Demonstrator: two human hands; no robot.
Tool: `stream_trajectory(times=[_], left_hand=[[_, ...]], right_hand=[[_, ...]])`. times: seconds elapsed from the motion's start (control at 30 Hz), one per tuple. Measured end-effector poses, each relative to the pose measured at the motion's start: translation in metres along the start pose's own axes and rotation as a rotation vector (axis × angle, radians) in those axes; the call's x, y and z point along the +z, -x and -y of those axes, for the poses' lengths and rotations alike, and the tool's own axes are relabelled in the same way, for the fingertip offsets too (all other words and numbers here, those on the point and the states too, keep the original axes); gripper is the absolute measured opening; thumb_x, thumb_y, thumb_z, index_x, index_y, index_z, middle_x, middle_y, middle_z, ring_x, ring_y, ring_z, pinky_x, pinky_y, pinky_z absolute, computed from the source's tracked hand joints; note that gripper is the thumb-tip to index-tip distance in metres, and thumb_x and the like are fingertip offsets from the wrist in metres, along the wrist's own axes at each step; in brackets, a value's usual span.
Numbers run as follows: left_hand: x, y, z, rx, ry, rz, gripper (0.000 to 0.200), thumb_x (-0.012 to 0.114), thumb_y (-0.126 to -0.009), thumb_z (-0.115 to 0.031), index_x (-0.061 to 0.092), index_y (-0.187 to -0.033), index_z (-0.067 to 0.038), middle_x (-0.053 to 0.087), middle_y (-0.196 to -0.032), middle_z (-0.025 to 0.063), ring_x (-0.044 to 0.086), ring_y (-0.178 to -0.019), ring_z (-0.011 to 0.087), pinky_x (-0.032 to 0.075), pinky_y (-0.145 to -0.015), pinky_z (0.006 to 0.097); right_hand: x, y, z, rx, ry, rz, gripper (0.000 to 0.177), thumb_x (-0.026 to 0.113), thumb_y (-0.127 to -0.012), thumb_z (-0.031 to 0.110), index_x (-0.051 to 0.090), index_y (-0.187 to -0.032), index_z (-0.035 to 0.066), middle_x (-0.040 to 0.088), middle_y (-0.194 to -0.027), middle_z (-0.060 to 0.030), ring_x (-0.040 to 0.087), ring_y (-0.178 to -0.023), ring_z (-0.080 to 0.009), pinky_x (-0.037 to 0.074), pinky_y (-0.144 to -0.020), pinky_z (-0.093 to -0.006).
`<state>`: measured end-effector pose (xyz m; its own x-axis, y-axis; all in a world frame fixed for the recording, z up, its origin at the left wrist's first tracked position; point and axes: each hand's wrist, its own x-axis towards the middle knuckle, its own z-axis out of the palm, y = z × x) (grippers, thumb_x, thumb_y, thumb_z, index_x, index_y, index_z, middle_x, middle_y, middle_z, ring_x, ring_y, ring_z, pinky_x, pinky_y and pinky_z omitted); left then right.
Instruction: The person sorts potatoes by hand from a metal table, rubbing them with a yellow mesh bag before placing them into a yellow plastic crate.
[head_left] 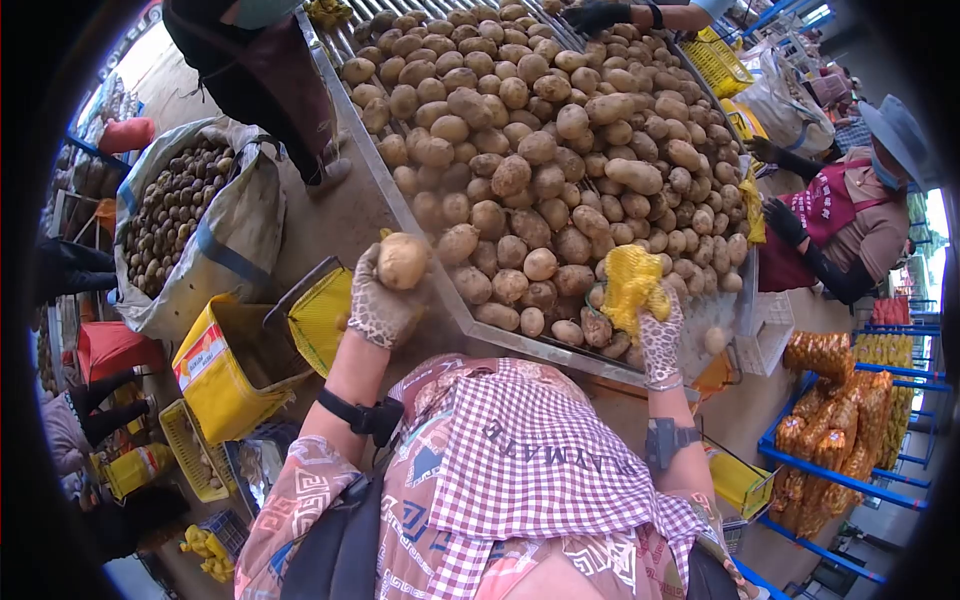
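Round brown potato (403, 261) sits in the gloved left hand (378, 308), fingers curled tight round its fat middle, just beside the big metal table (540, 352); it looks hard, dusty and a bit heavy, while the right hand (660, 340) pinches a soft yellow net bag (630, 285).

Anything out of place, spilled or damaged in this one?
Nothing stands out. The left hand grips a potato and the right hand a yellow net bag, at the sorting table with its potato heap. One stray potato lies apart near the table's right corner.
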<state>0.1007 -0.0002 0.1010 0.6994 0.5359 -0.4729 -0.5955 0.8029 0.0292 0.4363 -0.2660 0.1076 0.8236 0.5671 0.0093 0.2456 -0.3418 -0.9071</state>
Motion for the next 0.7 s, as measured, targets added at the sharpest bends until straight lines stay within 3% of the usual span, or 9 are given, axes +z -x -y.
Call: stream_trajectory(times=[0.07,0.13,0.2,0.37,0.47,0.53,0.6,0.67,0.7], left_hand=[[-0.051,0.01,-0.031,0.175,-0.126,-0.351,0.039,0.059,-0.086,-0.039,0.057,-0.115,-0.012,0.061,-0.11,0.0117,0.061,-0.097,0.0318,0.051,-0.082,0.0521],[-0.121,0.003,-0.062,0.296,-0.211,-0.529,0.042,0.06,-0.086,-0.043,0.056,-0.116,-0.015,0.06,-0.111,0.0107,0.06,-0.097,0.0319,0.052,-0.081,0.0514],[-0.154,0.008,-0.079,0.275,-0.192,-0.706,0.045,0.058,-0.087,-0.043,0.053,-0.122,-0.015,0.056,-0.12,0.0117,0.056,-0.105,0.0329,0.05,-0.086,0.0533],[-0.236,-0.002,-0.116,0.043,-0.033,-0.793,0.051,0.055,-0.09,-0.042,0.045,-0.133,-0.015,0.045,-0.136,0.0146,0.046,-0.122,0.0354,0.042,-0.095,0.057],[-0.237,-0.019,-0.119,0.196,-0.451,-0.966,0.053,0.055,-0.092,-0.037,0.042,-0.135,-0.009,0.046,-0.134,0.0171,0.046,-0.124,0.0338,0.042,-0.098,0.0517],[-0.164,-0.015,-0.085,0.595,-1.158,-0.653,0.057,0.059,-0.091,-0.027,0.039,-0.138,-0.002,0.047,-0.133,0.0194,0.046,-0.124,0.0304,0.04,-0.102,0.0426],[-0.071,-0.011,-0.017,0.798,-1.51,-0.223,0.061,0.067,-0.084,-0.013,0.039,-0.136,0.002,0.048,-0.132,0.0197,0.047,-0.124,0.0278,0.04,-0.103,0.0361],[-0.02,-0.013,0.037,0.835,-1.96,0.372,0.069,0.073,-0.075,-0.008,0.041,-0.136,-0.001,0.047,-0.135,0.0194,0.047,-0.124,0.0289,0.04,-0.104,0.0399],[0.014,-0.008,0.071,0.731,-2.203,0.541,0.068,0.073,-0.076,-0.011,0.043,-0.136,-0.003,0.047,-0.136,0.0189,0.046,-0.126,0.0311,0.039,-0.105,0.0405]], right_hand=[[-0.034,0.011,-0.025,0.104,-0.133,-0.169,0.056,0.069,-0.077,-0.004,0.049,-0.129,0.001,0.056,-0.125,-0.0113,0.056,-0.113,-0.0244,0.047,-0.098,-0.0358],[-0.056,0.02,-0.029,0.221,-0.252,-0.361,0.056,0.068,-0.079,-0.004,0.047,-0.131,0.0,0.056,-0.125,-0.0114,0.057,-0.112,-0.0242,0.048,-0.097,-0.0362],[-0.067,0.026,-0.016,0.385,-0.593,-0.526,0.058,0.068,-0.078,-0.007,0.047,-0.131,0.0,0.056,-0.125,-0.0129,0.059,-0.109,-0.0267,0.051,-0.093,-0.0395],[-0.086,0.055,-0.018,0.333,-0.654,-0.688,0.053,0.066,-0.082,0.0,0.047,-0.132,0.003,0.058,-0.122,-0.0115,0.062,-0.103,-0.0282,0.054,-0.081,-0.0413],[-0.109,0.077,-0.014,0.493,-0.625,-0.884,0.052,0.065,-0.082,0.0,0.048,-0.131,0.005,0.058,-0.122,-0.0118,0.062,-0.103,-0.0289,0.054,-0.081,-0.0435],[-0.122,0.097,-0.022,0.531,-0.669,-0.935,0.052,0.064,-0.082,0.0,0.048,-0.131,0.007,0.058,-0.122,-0.0119,0.062,-0.103,-0.0294,0.054,-0.081,-0.0446],[-0.13,0.118,-0.046,0.427,-0.674,-0.942,0.053,0.064,-0.083,0.001,0.046,-0.132,0.005,0.057,-0.122,-0.0127,0.062,-0.103,-0.0297,0.055,-0.082,-0.0443],[-0.134,0.131,-0.071,0.521,-0.676,-1.025,0.053,0.064,-0.083,0.001,0.045,-0.132,0.003,0.057,-0.122,-0.0139,0.062,-0.103,-0.0298,0.055,-0.083,-0.0436],[-0.131,0.137,-0.074,0.517,-0.705,-1.015,0.053,0.064,-0.083,0.0,0.045,-0.132,0.002,0.057,-0.121,-0.0143,0.062,-0.103,-0.0296,0.055,-0.083,-0.043]])
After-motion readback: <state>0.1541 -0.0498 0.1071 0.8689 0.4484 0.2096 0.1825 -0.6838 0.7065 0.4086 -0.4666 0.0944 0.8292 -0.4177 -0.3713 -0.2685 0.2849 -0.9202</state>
